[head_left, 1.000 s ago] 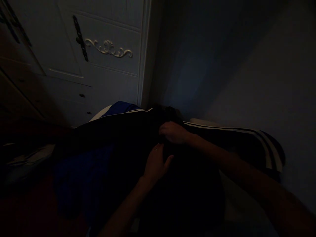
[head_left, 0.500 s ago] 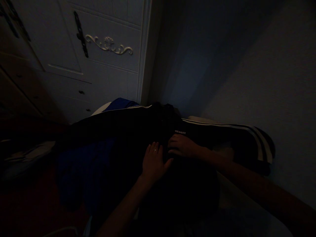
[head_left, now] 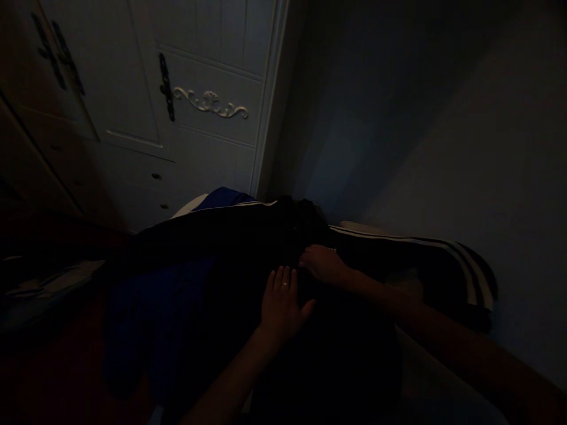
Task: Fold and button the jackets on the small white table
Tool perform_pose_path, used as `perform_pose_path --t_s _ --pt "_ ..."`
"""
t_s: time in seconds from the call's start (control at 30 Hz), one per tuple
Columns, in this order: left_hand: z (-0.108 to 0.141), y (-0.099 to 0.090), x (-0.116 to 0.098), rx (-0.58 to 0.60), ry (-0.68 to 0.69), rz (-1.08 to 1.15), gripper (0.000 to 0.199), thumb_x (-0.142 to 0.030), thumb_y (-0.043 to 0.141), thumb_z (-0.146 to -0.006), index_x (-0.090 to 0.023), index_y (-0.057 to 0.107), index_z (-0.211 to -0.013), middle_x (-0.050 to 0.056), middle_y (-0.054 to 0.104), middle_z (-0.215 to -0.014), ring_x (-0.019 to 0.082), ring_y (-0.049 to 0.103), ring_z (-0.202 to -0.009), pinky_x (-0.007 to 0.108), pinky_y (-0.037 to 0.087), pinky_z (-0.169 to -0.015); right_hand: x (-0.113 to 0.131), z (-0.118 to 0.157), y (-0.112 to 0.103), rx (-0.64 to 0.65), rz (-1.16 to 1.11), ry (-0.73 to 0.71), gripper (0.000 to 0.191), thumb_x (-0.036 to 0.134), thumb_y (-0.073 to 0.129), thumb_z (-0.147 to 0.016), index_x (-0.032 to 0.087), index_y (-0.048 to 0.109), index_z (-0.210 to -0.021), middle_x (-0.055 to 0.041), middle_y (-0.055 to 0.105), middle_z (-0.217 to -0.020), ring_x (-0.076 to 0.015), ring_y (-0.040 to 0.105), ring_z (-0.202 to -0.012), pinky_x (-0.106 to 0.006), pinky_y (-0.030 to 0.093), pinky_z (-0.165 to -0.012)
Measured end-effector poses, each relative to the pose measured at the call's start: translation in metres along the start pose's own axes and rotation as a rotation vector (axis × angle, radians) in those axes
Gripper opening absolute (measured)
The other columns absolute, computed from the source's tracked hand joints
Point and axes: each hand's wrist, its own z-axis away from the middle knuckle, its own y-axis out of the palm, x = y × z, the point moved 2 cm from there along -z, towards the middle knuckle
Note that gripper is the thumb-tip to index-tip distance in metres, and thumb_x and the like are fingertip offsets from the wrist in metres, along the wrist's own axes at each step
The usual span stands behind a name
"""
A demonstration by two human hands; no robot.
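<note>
A black jacket [head_left: 248,236] with white stripes along its sleeves lies spread out, with its collar toward the wall. My left hand [head_left: 283,304], with a ring on one finger, rests flat on the jacket front, its thumb out to the side. Just above and to the right, my right hand [head_left: 323,264] is closed, with its fingers bent in against the jacket near the chest lettering, which it mostly covers. Darkness hides the cloth right at those fingertips. The striped right-side sleeve [head_left: 469,277] stretches out toward the wall.
Blue clothing [head_left: 155,319] lies under and to the left of the jacket. A white wardrobe [head_left: 212,153] with dark handles and a scroll ornament stands behind. To the right rises a plain wall [head_left: 465,147]. More dark and light cloth [head_left: 48,283] is at far left. The room is very dim.
The view has shifted, so everything sits slightly lower and to the right. My right hand's fingers are more bent, and the hand now covers most of the lettering. My left hand stays flat.
</note>
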Motion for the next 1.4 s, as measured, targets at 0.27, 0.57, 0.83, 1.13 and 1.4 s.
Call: perform_pose_path --t_s 0.27,0.57,0.83,1.13,1.4 --pt "0.000 0.005 0.001 0.001 -0.040 0.013 0.080 -0.064 0.038 -0.089 -0.005 0.045 -0.143 0.021 0.040 -0.150 0.034 0.032 -0.143 0.051 0.024 -0.119 -0.046 -0.066 0.000 -0.110 -0.134 0.252 0.018 0.014 0.054 -0.090 0.014 0.072 -0.095 -0.0099 0.071 -0.101 -0.0193 0.063 -0.098 -0.028 0.043 -0.087" --pt "-0.005 -0.006 0.000 -0.035 -0.116 0.149 0.074 -0.070 0.035 -0.088 -0.013 0.063 -0.126 0.019 0.052 -0.141 0.036 0.041 -0.136 0.054 0.032 -0.113 -0.054 -0.050 0.003 -0.078 -0.261 0.195 0.022 0.022 0.051 -0.093 0.014 0.071 -0.094 -0.0095 0.072 -0.098 -0.0193 0.066 -0.093 -0.028 0.045 -0.084" --pt "-0.082 -0.029 0.000 0.165 -0.367 0.239 0.043 -0.048 0.044 -0.095 -0.012 0.063 -0.110 0.016 0.071 -0.101 0.030 0.068 -0.095 0.038 0.052 -0.077 -0.046 -0.040 -0.010 -0.111 -0.434 0.177 0.020 0.023 0.052 -0.090 0.016 0.070 -0.086 -0.0064 0.071 -0.088 -0.0175 0.065 -0.082 -0.027 0.045 -0.076" --pt "-0.087 -0.030 0.002 0.198 -0.360 0.271 0.036 -0.031 0.034 -0.098 -0.017 0.066 -0.103 0.013 0.073 -0.096 0.028 0.071 -0.091 0.037 0.053 -0.075 -0.056 -0.066 -0.001 -0.062 -0.464 0.321 0.015 0.018 0.055 -0.086 0.014 0.069 -0.083 -0.0053 0.071 -0.082 -0.0167 0.064 -0.077 -0.025 0.043 -0.069" --pt "-0.090 -0.025 0.010 0.200 -0.380 0.291 0.036 -0.034 0.037 -0.095 -0.016 0.068 -0.099 0.015 0.073 -0.098 0.032 0.070 -0.092 0.040 0.052 -0.074 -0.036 -0.040 -0.010 0.000 -0.266 0.079 0.016 0.014 0.053 -0.088 0.014 0.069 -0.088 -0.0085 0.070 -0.090 -0.0174 0.064 -0.082 -0.026 0.043 -0.074"
